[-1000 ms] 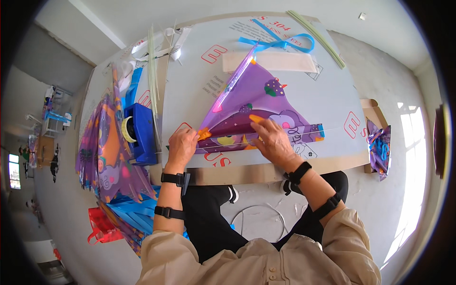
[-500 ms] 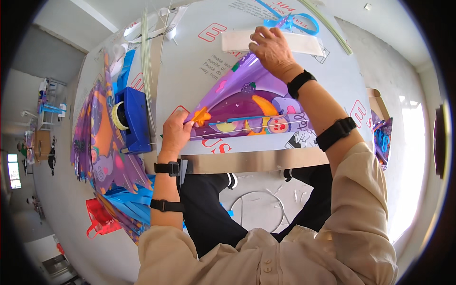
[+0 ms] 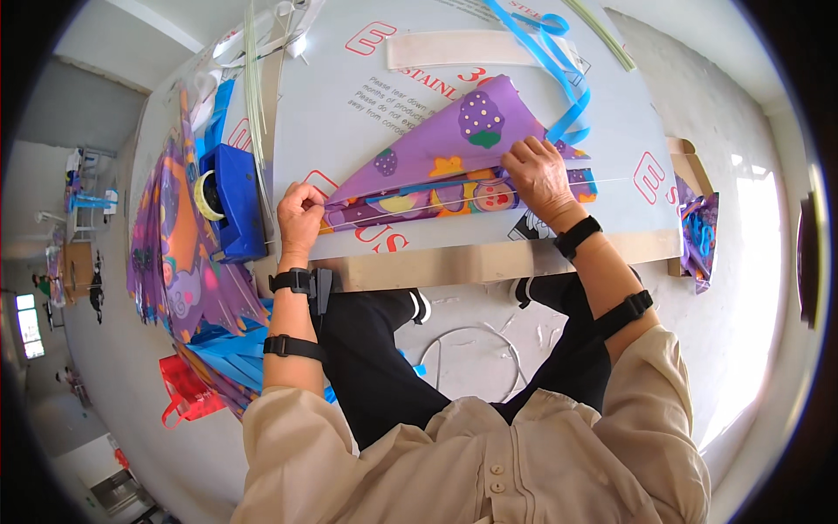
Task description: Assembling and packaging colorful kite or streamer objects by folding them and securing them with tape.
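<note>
A purple printed kite (image 3: 419, 144) lies folded over itself on the table, its upper flap rising to a point away from me. Along its near side runs a thin pale rod (image 3: 410, 208). My left hand (image 3: 299, 221) pinches the kite's left corner between thumb and fingers. At the right part of the fold, my right hand (image 3: 543, 181) is closed on the kite, its fingertips curled over the flap's edge. Blue ribbon (image 3: 572, 118) curls from the kite's right end toward the far side. What lies under the flap is hidden.
On the left stands a blue tape dispenser (image 3: 237, 205), beside thin pale rods (image 3: 254, 105) and hanging purple kites (image 3: 175, 262). A white strip (image 3: 471, 50) lies farther back. More rods (image 3: 602, 37) are far right. A cardboard box (image 3: 688, 166) sits past the right edge.
My right hand has come from the far tip down to the near right fold. The purple flap has folded over toward me. The left hand stays at the left corner, shifted slightly left.
</note>
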`<state>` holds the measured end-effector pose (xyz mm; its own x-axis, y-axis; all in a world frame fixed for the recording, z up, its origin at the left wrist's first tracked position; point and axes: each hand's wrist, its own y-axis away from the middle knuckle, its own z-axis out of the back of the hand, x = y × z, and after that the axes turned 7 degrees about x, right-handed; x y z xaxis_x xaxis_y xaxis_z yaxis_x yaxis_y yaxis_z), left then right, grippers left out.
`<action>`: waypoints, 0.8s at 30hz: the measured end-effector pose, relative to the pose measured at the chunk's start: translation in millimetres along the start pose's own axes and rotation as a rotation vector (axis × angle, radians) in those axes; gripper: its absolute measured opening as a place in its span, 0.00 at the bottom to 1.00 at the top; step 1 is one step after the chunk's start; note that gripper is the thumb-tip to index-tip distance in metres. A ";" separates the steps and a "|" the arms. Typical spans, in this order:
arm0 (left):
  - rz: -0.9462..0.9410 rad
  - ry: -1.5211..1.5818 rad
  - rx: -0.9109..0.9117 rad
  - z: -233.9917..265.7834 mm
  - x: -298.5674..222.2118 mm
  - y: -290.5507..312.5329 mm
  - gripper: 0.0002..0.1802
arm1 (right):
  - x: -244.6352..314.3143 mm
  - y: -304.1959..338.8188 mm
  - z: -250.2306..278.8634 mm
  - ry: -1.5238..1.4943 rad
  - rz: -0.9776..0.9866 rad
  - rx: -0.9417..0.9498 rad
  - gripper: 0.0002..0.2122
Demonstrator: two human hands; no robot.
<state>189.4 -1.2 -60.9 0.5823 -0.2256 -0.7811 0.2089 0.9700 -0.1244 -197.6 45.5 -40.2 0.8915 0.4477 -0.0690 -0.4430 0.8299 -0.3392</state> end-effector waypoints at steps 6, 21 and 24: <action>-0.015 -0.016 -0.020 0.0 1.6 0.2 0.08 | 11.4 8.0 0.4 -0.072 -0.106 0.021 0.04; -0.380 -0.570 0.232 -47.1 -98.6 9.4 0.18 | 22.2 35.5 13.7 -0.335 -0.197 0.075 0.20; -0.207 -0.681 0.421 -63.2 -124.7 -6.2 0.15 | 21.1 36.6 5.3 -0.399 -0.268 0.030 0.17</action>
<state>65.9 26.6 -1.4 0.8200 -0.5331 -0.2085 0.5624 0.8181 0.1200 -195.5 87.1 -49.1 0.8711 0.3051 0.3848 -0.2109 0.9401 -0.2679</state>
